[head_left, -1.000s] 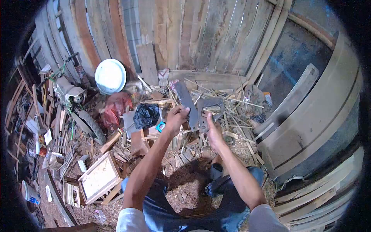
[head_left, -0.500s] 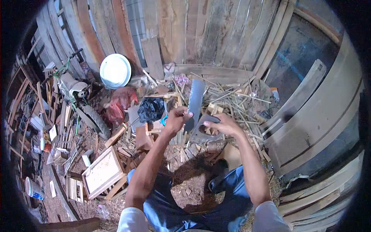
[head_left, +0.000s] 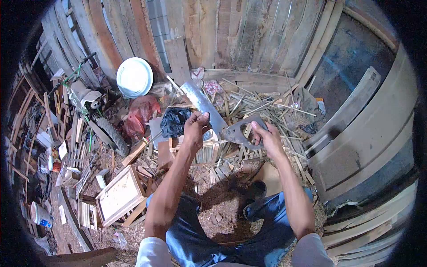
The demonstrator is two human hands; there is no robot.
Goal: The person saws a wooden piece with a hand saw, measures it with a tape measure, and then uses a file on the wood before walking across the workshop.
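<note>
A handsaw [head_left: 209,113] hangs in the air in front of me, its blade slanting up to the left and its toothed edge on the left side. My right hand [head_left: 269,139] is closed around the saw's grey handle, with fingers through the grip hole. My left hand [head_left: 194,128] is closed at the toothed edge, thumb and fingers pinching the blade around its middle. Part of the left fingers is hidden from view. Below the saw, wooden slats [head_left: 207,153] lie near a black plastic bag [head_left: 172,122].
Scrap sticks [head_left: 262,109] cover the ground ahead, up to a plank wall [head_left: 231,40]. A white round basin [head_left: 134,78], a red bag [head_left: 141,115] and a small bike [head_left: 95,107] are at left. A wooden frame [head_left: 120,196] lies nearby. Boards [head_left: 364,155] lean at right.
The saw has turned from nearly upright to slanting left. My right hand has shifted right with the handle, and my left hand has moved slightly left and up.
</note>
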